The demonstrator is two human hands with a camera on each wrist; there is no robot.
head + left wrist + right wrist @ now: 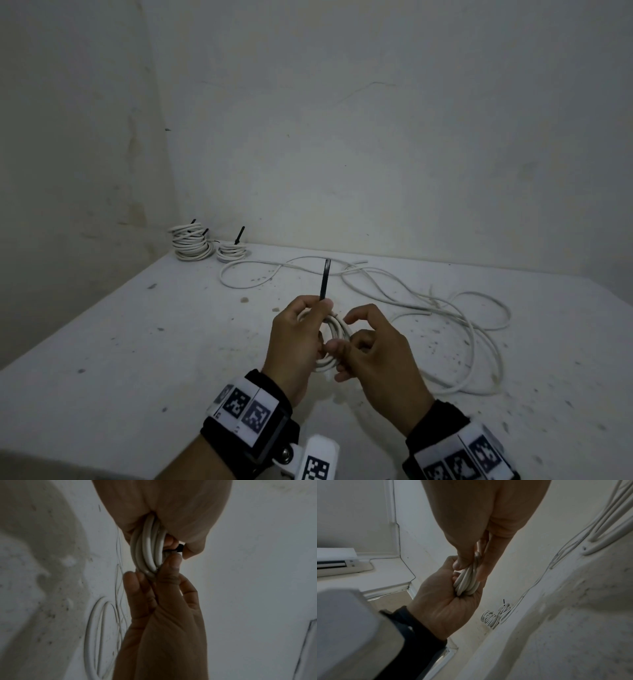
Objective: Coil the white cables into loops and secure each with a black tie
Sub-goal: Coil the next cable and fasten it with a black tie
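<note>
A small coil of white cable (337, 330) is held above the table between both hands. My left hand (323, 306) wraps its fingers round the coil, and a black tie (324, 279) sticks straight up from between its thumb and forefinger. My right hand (342, 351) pinches the coil's right side with curled fingers. In the left wrist view the coil (149, 547) shows several strands, with the tie's black head (180, 547) against them between the fingertips. In the right wrist view the coil (467, 582) sits in the left palm.
Two tied coils (190, 243) (232, 251) with black tie ends sticking up stand at the table's back left corner by the wall. Loose white cable (428, 298) sprawls over the back and right of the speckled white table (137, 342).
</note>
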